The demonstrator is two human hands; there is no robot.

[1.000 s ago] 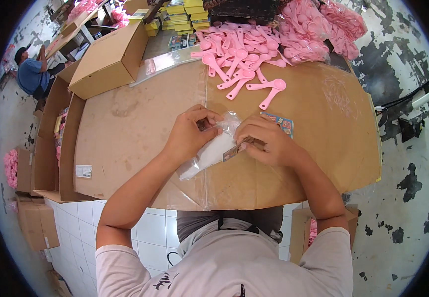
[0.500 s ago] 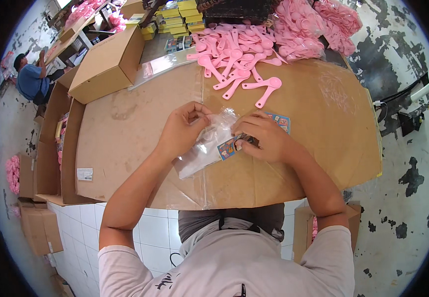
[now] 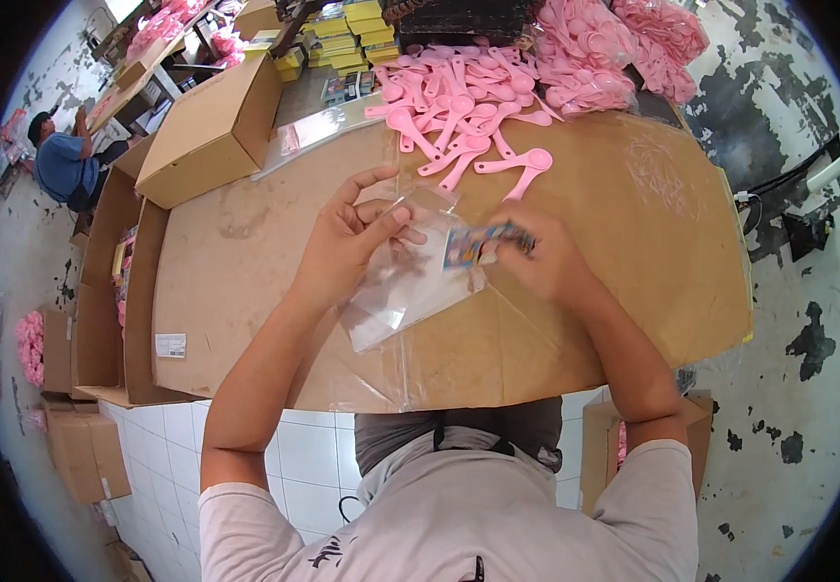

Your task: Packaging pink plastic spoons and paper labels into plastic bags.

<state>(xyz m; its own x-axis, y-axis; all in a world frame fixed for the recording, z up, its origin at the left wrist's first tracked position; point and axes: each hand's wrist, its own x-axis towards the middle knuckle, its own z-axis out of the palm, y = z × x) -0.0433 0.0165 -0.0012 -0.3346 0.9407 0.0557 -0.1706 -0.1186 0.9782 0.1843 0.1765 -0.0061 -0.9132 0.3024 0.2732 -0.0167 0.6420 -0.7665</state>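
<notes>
My left hand [image 3: 344, 238] pinches the upper edge of a clear plastic bag [image 3: 391, 306], its index finger stretched out above it. The bag lies slanted over the cardboard sheet, flat and see-through. Just right of it, my right hand [image 3: 546, 254] grips a small printed card [image 3: 467, 245] with blue and orange patterns, slightly smeared by motion. The card's left end overlaps the bag's right side; whether it is in the bag's mouth I cannot tell. Past both hands lies a heap of pink measuring spoons [image 3: 468, 97], a few of them loose at its near edge.
A cardboard sheet [image 3: 653, 281] covers the table. Closed carton [image 3: 207, 131] and open carton [image 3: 139, 339] stand at left. Yellow packs [image 3: 367, 29] are stacked behind; bagged pink spoons [image 3: 590, 58] lie at the back right. A person in blue [image 3: 66, 165] sits far left.
My right hand has lifted slightly and shifted right with the card, which is now tilted. The bag is spread flatter, and my left index finger has stretched out.
</notes>
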